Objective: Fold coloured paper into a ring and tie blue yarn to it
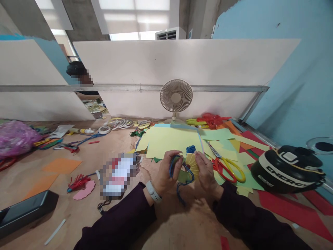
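Note:
Over the table's near middle, my right hand (206, 170) pinches a yellow piece of pleated paper (191, 163) by its right side. Close on the other side, my left hand (166, 172) is closed on a blue cord (178, 189), which loops between the fingers and hangs below the paper. A bundle of blue cord (190, 149) shows just above the pleats. Whether the left fingers also grip the paper's edge cannot be made out. Scissors with yellow handles (235, 170) and scissors with red handles (224, 171) lie to the right of my right hand.
Yellow paper sheets (171, 140) lie ahead, before a small fan (176, 96). A black bottle (283, 172) stands right, among red paper (291, 208). To the left are a blurred phone (119, 175), a red tassel (79, 182), a dark box-shaped device (28, 211) and a purple bag (18, 139).

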Demonstrator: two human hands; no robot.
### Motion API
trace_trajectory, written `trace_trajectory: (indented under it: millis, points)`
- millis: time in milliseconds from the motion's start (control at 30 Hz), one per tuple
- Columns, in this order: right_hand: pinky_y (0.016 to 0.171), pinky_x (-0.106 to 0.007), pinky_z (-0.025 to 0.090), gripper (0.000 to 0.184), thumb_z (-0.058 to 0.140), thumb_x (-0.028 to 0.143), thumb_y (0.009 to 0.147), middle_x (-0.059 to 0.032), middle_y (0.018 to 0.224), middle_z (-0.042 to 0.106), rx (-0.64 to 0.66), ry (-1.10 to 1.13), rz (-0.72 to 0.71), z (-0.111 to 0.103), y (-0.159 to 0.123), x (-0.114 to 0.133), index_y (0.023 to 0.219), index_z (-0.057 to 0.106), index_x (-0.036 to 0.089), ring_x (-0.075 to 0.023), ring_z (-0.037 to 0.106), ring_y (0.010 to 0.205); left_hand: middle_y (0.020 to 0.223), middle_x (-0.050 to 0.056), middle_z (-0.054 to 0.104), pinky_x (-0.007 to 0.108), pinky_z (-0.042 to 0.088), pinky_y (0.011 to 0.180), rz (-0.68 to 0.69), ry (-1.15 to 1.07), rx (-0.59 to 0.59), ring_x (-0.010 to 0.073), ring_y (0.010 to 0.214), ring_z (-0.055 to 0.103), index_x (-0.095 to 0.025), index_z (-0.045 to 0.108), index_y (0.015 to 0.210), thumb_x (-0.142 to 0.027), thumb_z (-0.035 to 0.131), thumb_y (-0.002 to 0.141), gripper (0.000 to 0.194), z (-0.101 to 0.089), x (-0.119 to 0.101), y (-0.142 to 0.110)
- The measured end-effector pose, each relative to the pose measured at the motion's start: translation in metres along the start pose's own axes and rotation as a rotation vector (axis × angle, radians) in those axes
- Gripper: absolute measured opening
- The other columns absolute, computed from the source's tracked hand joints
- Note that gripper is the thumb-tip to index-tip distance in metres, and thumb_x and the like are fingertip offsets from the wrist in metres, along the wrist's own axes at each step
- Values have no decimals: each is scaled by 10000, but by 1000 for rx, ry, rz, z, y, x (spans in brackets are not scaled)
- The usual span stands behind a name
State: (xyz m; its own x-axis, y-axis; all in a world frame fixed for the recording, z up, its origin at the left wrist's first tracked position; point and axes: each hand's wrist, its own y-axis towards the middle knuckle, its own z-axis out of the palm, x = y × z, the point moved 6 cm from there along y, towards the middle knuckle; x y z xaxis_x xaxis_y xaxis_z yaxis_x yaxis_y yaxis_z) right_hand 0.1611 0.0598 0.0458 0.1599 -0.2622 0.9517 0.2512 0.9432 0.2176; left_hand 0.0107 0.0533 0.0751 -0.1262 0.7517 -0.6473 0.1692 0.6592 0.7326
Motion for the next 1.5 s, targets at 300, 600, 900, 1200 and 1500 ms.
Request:
trace_trajectory:
  millis: [300, 600, 900, 1200, 1500]
  points:
    - [552, -276, 429, 374, 647, 586, 765, 4, 648, 546, 17, 49, 55, 2, -3, -1, 699, 580, 223, -157, 480, 598, 1057, 71, 555, 309, 500, 842, -2, 13, 23, 157, 965, 576, -219, 467, 1157, -207, 470, 964, 193, 1, 1, 2]
    - [531, -254, 421, 380, 661, 563, 763, 18, 648, 523, 38, 91, 61, 6, -5, 2, 699, 539, 209, -136, 464, 580, 1064, 66, 548, 289, 503, 811, -90, -51, 31, 146, 931, 580, -225, 466, 1162, -232, 470, 969, 193, 3, 7, -2]
    - [534, -273, 419, 411, 619, 610, 772, 8, 641, 509, 29, -2, 18, 5, -4, 2, 672, 519, 224, -157, 452, 586, 1047, 72, 558, 301, 518, 793, 12, 45, 31, 157, 912, 605, -217, 464, 1154, -202, 477, 955, 200, 2, 0, 0]
    - [525, -278, 370, 378, 564, 562, 842, 28, 621, 458, 85, -84, -36, 5, -3, 2, 679, 503, 227, -147, 404, 559, 1047, 66, 556, 270, 497, 763, -69, -2, 110, 138, 857, 583, -215, 449, 1177, -243, 437, 976, 202, 6, 4, -1]
    - [564, -270, 381, 319, 554, 502, 873, 28, 652, 498, 177, -187, -89, 14, -6, 0, 725, 544, 220, -144, 443, 593, 923, 33, 533, 254, 457, 712, -304, -158, 160, 131, 768, 535, -205, 418, 1253, -351, 381, 998, 297, 9, 11, 1]
